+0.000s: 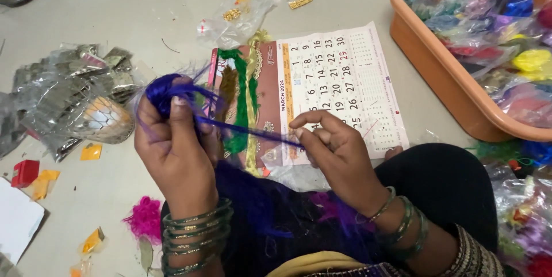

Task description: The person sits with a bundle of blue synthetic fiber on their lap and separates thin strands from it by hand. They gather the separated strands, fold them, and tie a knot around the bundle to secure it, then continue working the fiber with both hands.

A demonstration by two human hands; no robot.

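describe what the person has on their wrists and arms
Both hands are bare, without gloves. The left hand has a stack of dull green bangles at the wrist. The right hand has a few similar green bangles, then a dark, gold-patterned sleeve edge.

My orange tub (428, 58) is cut off on the right, and my left hand (172, 150) hides some purple thread (167, 90).

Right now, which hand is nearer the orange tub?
Right. The right hand pinches the purple thread over the calendar, just left of the orange tub; the left hand is farther left.
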